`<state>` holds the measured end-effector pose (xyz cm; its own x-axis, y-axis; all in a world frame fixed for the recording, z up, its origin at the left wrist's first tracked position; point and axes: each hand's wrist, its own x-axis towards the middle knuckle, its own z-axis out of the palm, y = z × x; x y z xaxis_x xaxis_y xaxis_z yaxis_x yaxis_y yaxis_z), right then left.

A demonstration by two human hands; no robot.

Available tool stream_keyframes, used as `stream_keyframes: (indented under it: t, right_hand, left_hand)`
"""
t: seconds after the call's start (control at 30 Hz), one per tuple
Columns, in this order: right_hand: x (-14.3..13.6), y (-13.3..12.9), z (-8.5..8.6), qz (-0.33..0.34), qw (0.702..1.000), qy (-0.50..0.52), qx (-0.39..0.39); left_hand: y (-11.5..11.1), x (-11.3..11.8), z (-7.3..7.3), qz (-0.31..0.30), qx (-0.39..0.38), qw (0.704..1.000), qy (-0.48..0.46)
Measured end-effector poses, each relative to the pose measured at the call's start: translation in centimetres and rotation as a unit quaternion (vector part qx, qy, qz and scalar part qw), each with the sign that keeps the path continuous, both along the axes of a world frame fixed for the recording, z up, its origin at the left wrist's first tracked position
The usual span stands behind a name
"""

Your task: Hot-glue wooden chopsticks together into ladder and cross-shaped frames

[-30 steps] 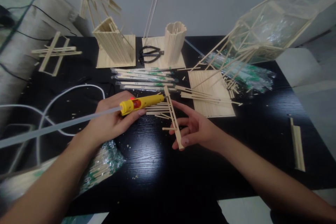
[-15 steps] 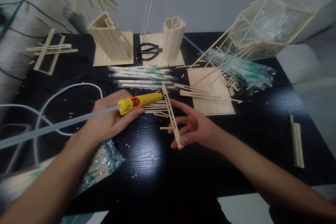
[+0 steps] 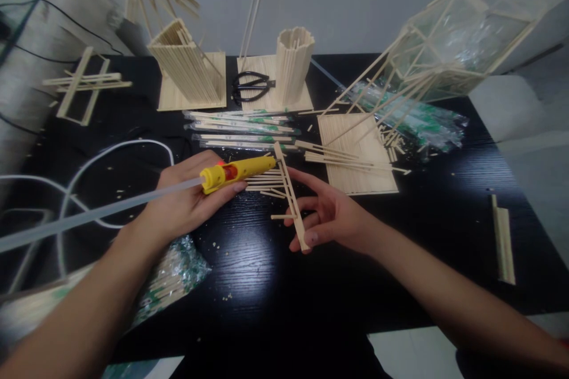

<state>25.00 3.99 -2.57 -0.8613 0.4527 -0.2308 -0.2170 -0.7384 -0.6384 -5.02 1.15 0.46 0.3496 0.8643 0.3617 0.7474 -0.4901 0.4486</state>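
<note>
Forearms: left comes in from lower left, right from lower right, both cut off by the frame edge
Bag of sticks (image 3: 171, 287): crinkled clear plastic with green print, partly covered by the left forearm
Right hand (image 3: 331, 222): palm turned inward, thumb pressing the near end of the stick frame, index finger stretched toward its far end, other fingers curled behind; gripping it lightly
Stick frame (image 3: 291, 198): pale wood, long and narrow, held tilted above the black table (image 3: 355, 293), mid-scene between the hands; a short round peg (image 3: 282, 217) juts out to the left
Left hand (image 3: 184, 192): wrapped around the yellow glue gun (image 3: 240, 172), thumb forward along its side; handle and most fingers hidden
Nozzle: at the frame's upper part; contact cannot be made out
Glue stick (image 3: 102, 213): long, milky, translucent, leaving the gun's rear and cut off at left
Loose sticks (image 3: 267, 180): thin, roughly parallel, partly behind gun and frame
Wooden base (image 3: 362, 180): flat, ribbed, sticks lying across it
Wrapped sticks (image 3: 244, 127): clear sleeves, green print
Black-handled cutters (image 3: 253, 87): looped grips, beside the fluted stick tube (image 3: 293, 68)
Angular stick tube (image 3: 186, 71): upright, ribbed walls
Lantern-like frame (image 3: 462, 47): faceted, filmy sides, hazy at upper right
</note>
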Motion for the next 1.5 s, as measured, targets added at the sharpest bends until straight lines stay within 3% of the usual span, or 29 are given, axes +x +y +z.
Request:
stream_keyframes:
  t: [0.3, 0.4, 0.53, 0.67, 0.9, 1.0, 1.17, 1.27, 1.33, 1.4, 1.5]
  right_hand:
    - [0.1, 0.0, 0.1, -0.002, 1.0, -0.005, 0.004]
    - [0.2, 0.0, 0.1, 0.002, 1.0, -0.004, 0.009]
    - [0.3, 0.0, 0.0, 0.009, 1.0, 0.014, -0.001]
    - [0.6, 0.2, -0.3, 0.03, 0.998, 0.054, -0.033]
    - [1.2, 0.7, -1.0, 0.06, 0.992, 0.099, -0.056]
    - [1.3, 0.9, -0.9, 0.056, 0.993, 0.096, -0.05]
    - [1.5, 1.2, -0.3, 0.033, 0.996, 0.075, -0.029]
    - [1.6, 1.3, 0.1, 0.021, 0.998, 0.046, -0.026]
    - [1.6, 1.3, 0.2, 0.017, 0.999, 0.045, -0.022]
    - [1.5, 1.3, 0.3, 0.015, 0.999, 0.049, -0.018]
    - [1.4, 1.3, 0.2, 0.011, 0.999, 0.049, -0.014]
  left_hand:
    - [-0.1, 0.1, 0.1, 0.042, -0.028, 0.998, -0.029]
    - [0.1, 0.1, 0.0, 0.125, -0.045, 0.99, -0.051]
    - [0.7, -0.5, -0.4, 0.26, -0.087, 0.957, -0.091]
    - [1.4, -1.5, -0.6, 0.321, -0.174, 0.927, -0.089]
    - [1.4, -2.2, -0.6, 0.277, -0.007, 0.959, 0.054]
    - [1.2, -2.4, -0.6, 0.277, 0.0, 0.958, 0.073]
    - [0.7, -1.9, -0.1, 0.344, -0.007, 0.93, 0.127]
    - [0.5, -0.4, 0.1, 0.293, 0.061, 0.944, 0.139]
    - [0.5, 0.7, -0.2, 0.147, 0.068, 0.979, 0.121]
    - [0.4, 1.6, -0.8, 0.026, 0.043, 0.994, 0.102]
    - [0.3, 2.4, -1.6, -0.049, 0.006, 0.993, 0.11]
